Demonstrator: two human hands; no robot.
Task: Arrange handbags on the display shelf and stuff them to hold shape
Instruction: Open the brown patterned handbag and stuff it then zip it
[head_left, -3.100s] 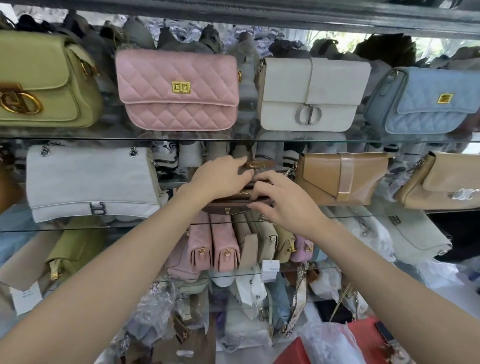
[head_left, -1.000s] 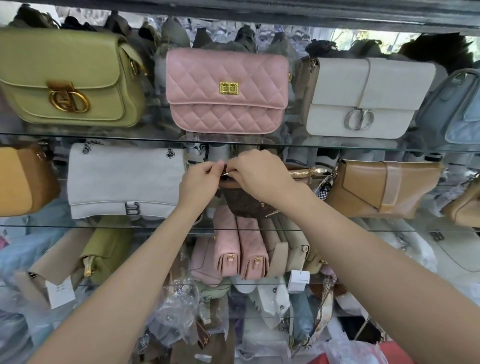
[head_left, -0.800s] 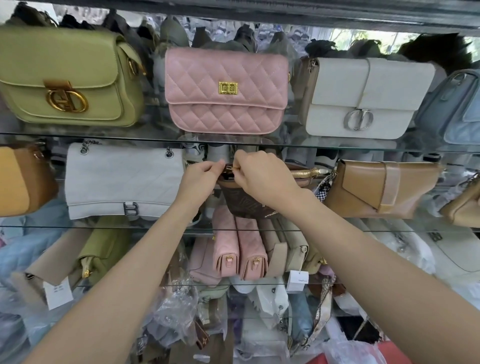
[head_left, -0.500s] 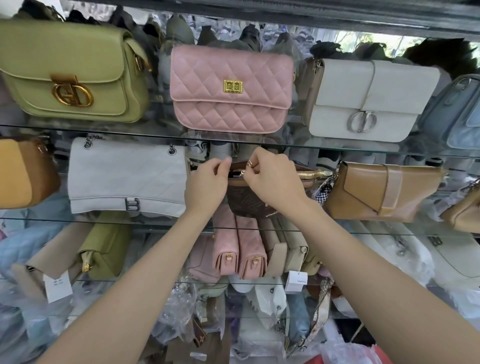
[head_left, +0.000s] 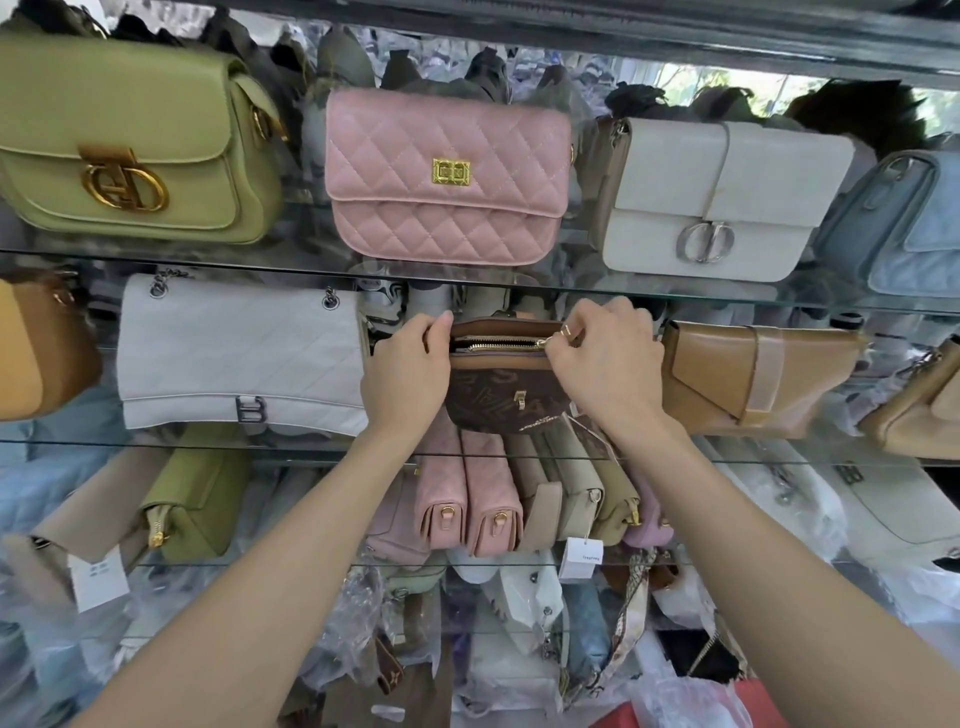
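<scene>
1. Glass shelves stacked with bags fill the whole view from where I'm watching, with plastic-wrapped stock piled at the bottom.
2. Progress, as I read it: top row looks done. The olive bag, pink quilted bag and cream bag all sit upright and full. Middle row has the white quilted bag and tan flap bag placed too.
3. Bag in hand is the brown monogram bag, in the middle row between those two. Left hand grips its left end at the top, thumb and fingers curled round the edge. Right hand pinches the gold zipper pull at the right end.
4. Zipper looks closed most of the way; can't see any stuffing inside, so can't tell whether it's filled.
5. Textures: smooth tan trim over printed coated brown fabric, rounded bottom, metal teeth and small gold clasp.
6. Left to do, I'd guess: the pink purses jammed sideways below.
</scene>
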